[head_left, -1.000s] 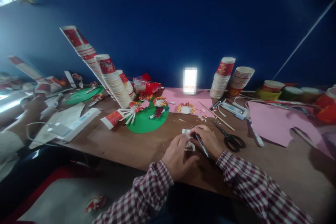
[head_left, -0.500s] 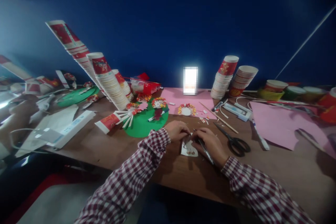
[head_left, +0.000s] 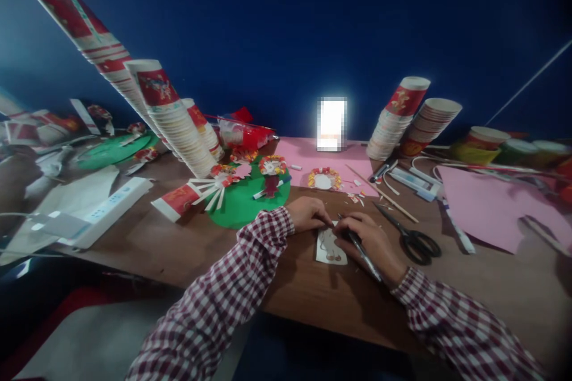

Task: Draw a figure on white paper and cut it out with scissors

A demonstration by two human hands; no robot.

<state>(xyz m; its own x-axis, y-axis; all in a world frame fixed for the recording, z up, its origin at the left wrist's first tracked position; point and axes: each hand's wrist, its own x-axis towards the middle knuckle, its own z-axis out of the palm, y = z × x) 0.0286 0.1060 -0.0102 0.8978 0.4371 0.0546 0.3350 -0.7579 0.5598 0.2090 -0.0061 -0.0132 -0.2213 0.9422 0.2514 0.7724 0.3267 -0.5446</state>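
Observation:
A small piece of white paper with brown drawn lines lies on the wooden table in front of me. My left hand is closed, its fingertips pinching at the paper's top edge. My right hand comes in from the other side with bent fingers wrapped round a slim silver pen. The pen slants across the hand, its upper end near the fingertips of both hands. Just right of my right hand lie black-handled scissors, their blades pointing away from me.
Stacked paper cups lean at left; more cup stacks stand at back right. A green disc carries paper figures. Pink sheets, a wooden stick, a bright screen and a white power strip surround the work area.
My view has shifted slightly, so the whole table appears displaced. Both hands stay at the paper, and slightly more of its drawing shows. The pen is still in my right hand.

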